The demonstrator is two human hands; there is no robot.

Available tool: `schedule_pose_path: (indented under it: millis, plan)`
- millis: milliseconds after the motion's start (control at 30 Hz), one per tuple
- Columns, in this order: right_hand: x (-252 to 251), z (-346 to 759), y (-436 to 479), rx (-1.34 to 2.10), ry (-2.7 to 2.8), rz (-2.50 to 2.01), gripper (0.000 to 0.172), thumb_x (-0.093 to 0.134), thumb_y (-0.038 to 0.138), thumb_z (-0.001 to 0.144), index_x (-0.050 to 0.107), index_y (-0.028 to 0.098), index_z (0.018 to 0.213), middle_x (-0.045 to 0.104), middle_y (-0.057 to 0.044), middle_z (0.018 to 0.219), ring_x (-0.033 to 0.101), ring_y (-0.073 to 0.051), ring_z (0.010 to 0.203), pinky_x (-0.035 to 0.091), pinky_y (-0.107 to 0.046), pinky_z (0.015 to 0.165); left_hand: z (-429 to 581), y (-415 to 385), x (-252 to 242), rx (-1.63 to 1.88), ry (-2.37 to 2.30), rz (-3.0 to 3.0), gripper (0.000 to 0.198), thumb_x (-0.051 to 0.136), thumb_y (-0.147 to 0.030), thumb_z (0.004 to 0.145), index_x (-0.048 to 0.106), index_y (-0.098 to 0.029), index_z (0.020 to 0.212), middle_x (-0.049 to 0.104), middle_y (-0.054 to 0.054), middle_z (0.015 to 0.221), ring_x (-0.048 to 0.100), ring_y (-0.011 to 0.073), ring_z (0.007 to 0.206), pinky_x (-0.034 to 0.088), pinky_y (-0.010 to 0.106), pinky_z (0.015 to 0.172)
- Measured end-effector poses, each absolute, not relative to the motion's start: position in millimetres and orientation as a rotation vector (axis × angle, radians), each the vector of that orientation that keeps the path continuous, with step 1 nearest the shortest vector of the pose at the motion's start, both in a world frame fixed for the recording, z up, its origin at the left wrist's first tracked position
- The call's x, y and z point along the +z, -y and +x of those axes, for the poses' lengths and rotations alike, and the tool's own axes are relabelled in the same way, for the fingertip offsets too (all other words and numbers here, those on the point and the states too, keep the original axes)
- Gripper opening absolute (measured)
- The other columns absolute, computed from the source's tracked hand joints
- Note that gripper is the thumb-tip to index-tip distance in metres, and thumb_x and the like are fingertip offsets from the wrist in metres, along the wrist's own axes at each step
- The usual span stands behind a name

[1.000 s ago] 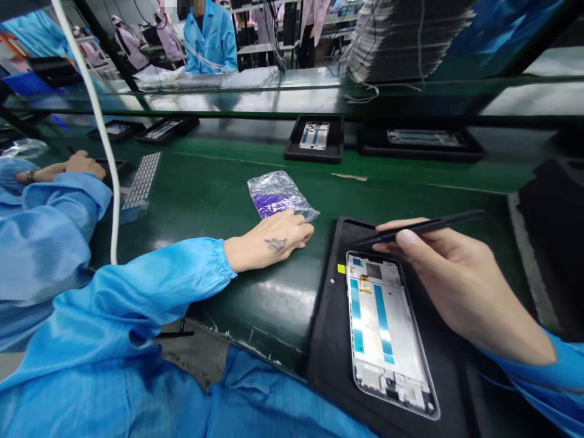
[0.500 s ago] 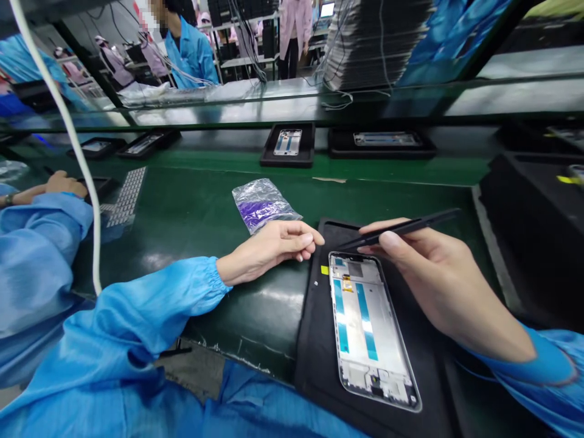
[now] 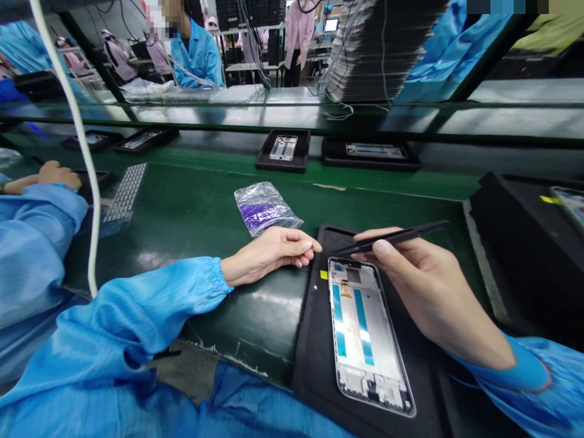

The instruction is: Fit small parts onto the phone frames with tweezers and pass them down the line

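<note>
A phone frame (image 3: 365, 334) with blue strips lies in a black tray (image 3: 314, 340) at the near edge of the green belt. My right hand (image 3: 424, 286) holds black tweezers (image 3: 392, 237) above the frame's top end, tips pointing left. My left hand (image 3: 274, 252) rests on the belt just left of the tray, thumb and fingers pinched together; whether anything is between them I cannot see. A clear plastic bag (image 3: 264, 207) with purple contents lies just beyond my left hand.
Two more black trays with phone frames (image 3: 283, 149) (image 3: 371, 152) sit farther back on the belt. A co-worker's hand (image 3: 57, 175) and blue sleeve are at the left, beside a white cable (image 3: 86, 176). A dark tray stack (image 3: 524, 255) stands at the right.
My left hand left the plastic bag, turned over and moved right to the tray's edge with its fingers pinched. The right hand with the tweezers held nearly still.
</note>
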State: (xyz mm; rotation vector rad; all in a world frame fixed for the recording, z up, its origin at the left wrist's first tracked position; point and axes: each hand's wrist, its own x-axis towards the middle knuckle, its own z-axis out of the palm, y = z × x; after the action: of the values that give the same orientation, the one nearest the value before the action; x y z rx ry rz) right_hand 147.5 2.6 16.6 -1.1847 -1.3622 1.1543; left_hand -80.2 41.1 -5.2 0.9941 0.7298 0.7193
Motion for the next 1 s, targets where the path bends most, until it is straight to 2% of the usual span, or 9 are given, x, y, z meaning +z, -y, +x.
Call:
schedule_pose_path:
  millis: [200, 367, 567, 800, 1000]
  plan:
    - [20, 148, -1, 0.954, 1.556, -1.231, 0.024, 0.069, 0.049, 0.086, 0.077, 0.029, 0.098, 0.077, -0.001, 0.098, 0.070, -0.022, 0.090, 0.056, -0.036, 0.084, -79, -38, -4, 0.704, -0.718, 1.002, 0.027, 0.081, -0.032, 0.081, 0.072, -0.009, 0.091, 0.064, 0.001, 0.075, 0.057, 0.0069, 0.068, 0.045, 0.021, 0.069]
    - [26, 146, 5, 0.813, 1.669, -1.262, 0.020, 0.068, 0.048, 0.087, 0.077, 0.032, 0.093, 0.077, -0.001, 0.100, 0.071, -0.023, 0.092, 0.056, -0.036, 0.083, -76, -34, -5, 0.729, -0.719, 1.012, 0.027, 0.082, -0.031, 0.080, 0.072, -0.008, 0.091, 0.068, 0.003, 0.075, 0.060, 0.0071, 0.066, 0.048, 0.020, 0.068]
    - [21, 142, 9, 0.900, 1.595, -1.325, 0.022, 0.066, 0.047, 0.088, 0.077, 0.030, 0.097, 0.078, 0.000, 0.102, 0.072, -0.024, 0.095, 0.056, -0.038, 0.087, -68, -22, -10, 0.881, -0.801, 1.032, 0.024, 0.082, -0.028, 0.079, 0.071, -0.011, 0.092, 0.074, 0.006, 0.081, 0.071, 0.0125, 0.073, 0.055, 0.024, 0.075]
    - [9, 142, 5, 0.991, 1.481, -1.345, 0.028, 0.067, 0.049, 0.087, 0.077, 0.026, 0.101, 0.078, -0.002, 0.095, 0.073, -0.023, 0.086, 0.057, -0.037, 0.082, -61, -12, -9, 0.981, -0.892, 1.066, 0.023, 0.080, -0.027, 0.079, 0.072, -0.012, 0.095, 0.077, 0.008, 0.086, 0.075, 0.0176, 0.081, 0.059, 0.028, 0.080]
    - [10, 139, 3, 0.972, 1.522, -1.359, 0.028, 0.066, 0.048, 0.088, 0.077, 0.025, 0.100, 0.078, -0.002, 0.096, 0.073, -0.023, 0.088, 0.057, -0.036, 0.083, -61, -11, -14, 1.005, -0.901, 1.041, 0.019, 0.079, -0.022, 0.080, 0.072, -0.011, 0.094, 0.078, 0.008, 0.085, 0.076, 0.0178, 0.083, 0.060, 0.026, 0.081]
